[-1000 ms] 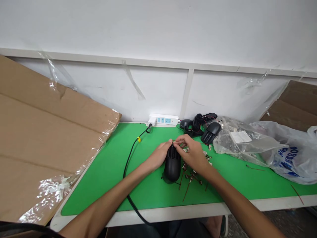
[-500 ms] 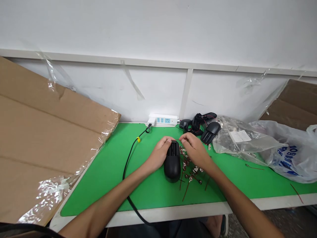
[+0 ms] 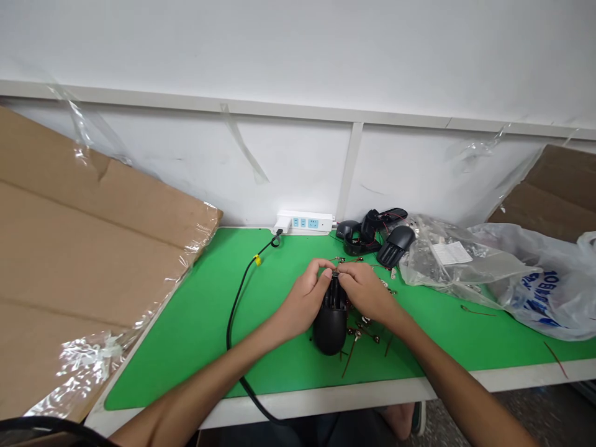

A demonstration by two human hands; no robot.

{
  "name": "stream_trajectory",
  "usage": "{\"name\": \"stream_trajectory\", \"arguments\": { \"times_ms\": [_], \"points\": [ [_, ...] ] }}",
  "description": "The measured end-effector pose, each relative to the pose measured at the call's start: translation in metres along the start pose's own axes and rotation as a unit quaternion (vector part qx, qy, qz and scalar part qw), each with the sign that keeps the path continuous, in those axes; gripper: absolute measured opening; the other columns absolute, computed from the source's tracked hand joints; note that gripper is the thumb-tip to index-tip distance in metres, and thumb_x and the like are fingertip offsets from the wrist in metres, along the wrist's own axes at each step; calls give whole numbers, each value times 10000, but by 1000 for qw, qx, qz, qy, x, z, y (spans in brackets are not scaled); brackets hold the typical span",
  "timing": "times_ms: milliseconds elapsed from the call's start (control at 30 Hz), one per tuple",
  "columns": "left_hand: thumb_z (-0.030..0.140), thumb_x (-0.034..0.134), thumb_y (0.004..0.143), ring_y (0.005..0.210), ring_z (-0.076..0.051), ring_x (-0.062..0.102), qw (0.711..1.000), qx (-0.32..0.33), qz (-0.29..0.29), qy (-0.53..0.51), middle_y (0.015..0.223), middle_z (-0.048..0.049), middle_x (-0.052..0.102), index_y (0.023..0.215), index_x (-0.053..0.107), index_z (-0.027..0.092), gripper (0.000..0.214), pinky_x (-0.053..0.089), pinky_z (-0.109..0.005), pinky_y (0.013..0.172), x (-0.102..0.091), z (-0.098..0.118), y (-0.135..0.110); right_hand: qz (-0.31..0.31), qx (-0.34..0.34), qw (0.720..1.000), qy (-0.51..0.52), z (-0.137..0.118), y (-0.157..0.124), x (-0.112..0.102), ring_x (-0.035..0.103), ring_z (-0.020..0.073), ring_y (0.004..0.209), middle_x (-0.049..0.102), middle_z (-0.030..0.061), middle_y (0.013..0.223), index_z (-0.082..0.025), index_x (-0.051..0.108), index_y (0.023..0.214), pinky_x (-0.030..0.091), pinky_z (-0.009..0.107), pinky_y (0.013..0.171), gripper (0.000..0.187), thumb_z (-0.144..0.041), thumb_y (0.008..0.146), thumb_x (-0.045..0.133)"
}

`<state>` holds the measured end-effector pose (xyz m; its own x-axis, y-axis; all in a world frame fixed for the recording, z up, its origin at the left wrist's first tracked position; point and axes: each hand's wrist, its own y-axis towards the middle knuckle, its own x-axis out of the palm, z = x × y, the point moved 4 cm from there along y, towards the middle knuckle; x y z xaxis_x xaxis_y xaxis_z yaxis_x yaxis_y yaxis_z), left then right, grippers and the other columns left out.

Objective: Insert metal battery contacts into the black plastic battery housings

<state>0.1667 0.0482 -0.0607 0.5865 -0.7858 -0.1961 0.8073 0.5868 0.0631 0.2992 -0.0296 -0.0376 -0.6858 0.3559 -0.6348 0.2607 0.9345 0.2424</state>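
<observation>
A black rounded battery housing (image 3: 330, 338) with open slots at its far end stands tilted over the green mat. My left hand (image 3: 310, 295) is closed around its left side, thumb on the far end. My right hand (image 3: 365, 290) has its fingers pinched at the same end, against the left fingertips. Between the thumbs a small metal contact (image 3: 334, 274) shows at the slot end, mostly hidden by my fingers. Loose metal contacts with red wires (image 3: 358, 333) lie scattered beside and under my right hand.
Several black housings (image 3: 395, 247) lie heaped at the back, right of a white power strip (image 3: 311, 222). Plastic bags (image 3: 465, 267) cover the right side. A black cable (image 3: 233, 310) crosses the mat on the left, near a large cardboard sheet (image 3: 93, 248).
My right hand has moved left and in to the housing's far end, meeting my left hand. The housing has shifted slightly toward me and right. The thin wire between my hands no longer shows.
</observation>
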Motion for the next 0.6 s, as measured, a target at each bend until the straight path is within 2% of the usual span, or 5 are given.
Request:
{"name": "stream_trajectory", "arguments": {
  "times_ms": [233, 400, 500, 600],
  "points": [
    [574, 528, 1029, 603, -127, 414, 999, 26, 11, 39, 656, 64, 462, 1169, 546, 245, 358, 290, -250, 547, 0, 5, -6, -9, -12, 1000, 13, -8, -2, -3, 403, 152, 628, 432, -33, 630, -211, 350, 653, 231, 319, 602, 268, -239, 901, 448],
    [556, 530, 1034, 561, -116, 365, 997, 40, 22, 58, 615, 75, 414, 1140, 538, 239, 334, 239, -249, 523, 0, 5, -7, -25, -40, 999, 23, -7, -1, -5, 413, 152, 659, 439, -35, 656, -211, 357, 664, 261, 310, 621, 272, -245, 917, 452],
    [548, 570, 1010, 561, -117, 370, 999, 33, 25, 27, 615, 72, 411, 1121, 546, 236, 333, 247, -238, 519, 1, 3, -3, -30, -35, 998, 42, -4, 1, -4, 421, 157, 671, 440, -34, 666, -214, 369, 671, 275, 311, 629, 291, -275, 942, 459],
    [524, 605, 977, 575, -120, 420, 998, 5, 27, -57, 657, 59, 471, 1126, 556, 241, 323, 301, -219, 516, -4, 1, 5, -33, -14, 997, 64, -3, 0, -1, 471, 170, 725, 493, -25, 730, -220, 425, 725, 324, 311, 665, 280, -319, 986, 441]
  ]
}}
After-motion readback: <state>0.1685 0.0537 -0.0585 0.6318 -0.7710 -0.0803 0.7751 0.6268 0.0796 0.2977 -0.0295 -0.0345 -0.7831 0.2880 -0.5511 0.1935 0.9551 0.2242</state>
